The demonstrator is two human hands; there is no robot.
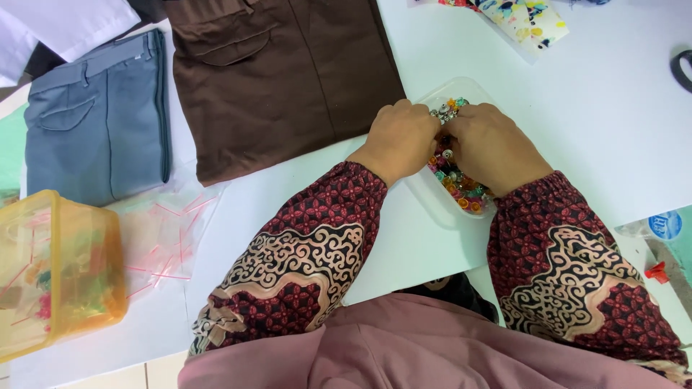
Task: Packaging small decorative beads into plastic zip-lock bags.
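Observation:
A clear plastic tray [432, 198] on the white table holds several small colourful beads [461, 187]. Both hands reach into it. My left hand [400, 140] has its fingers curled over the tray's upper left part, next to a cluster of silvery beads [447, 112]. My right hand [490, 148] covers the middle of the tray, fingers bent down among the beads. The fingertips of both hands meet and are hidden, so what they pinch cannot be made out. Both arms wear dark red patterned sleeves.
Brown trousers [281, 72] lie folded beside the left hand, grey-blue trousers [101, 115] further left. A translucent yellow box [54, 270] stands at the left edge beside small clear zip bags [162, 241]. Patterned fabric [522, 21] lies at the top, a red clip [657, 272] at right.

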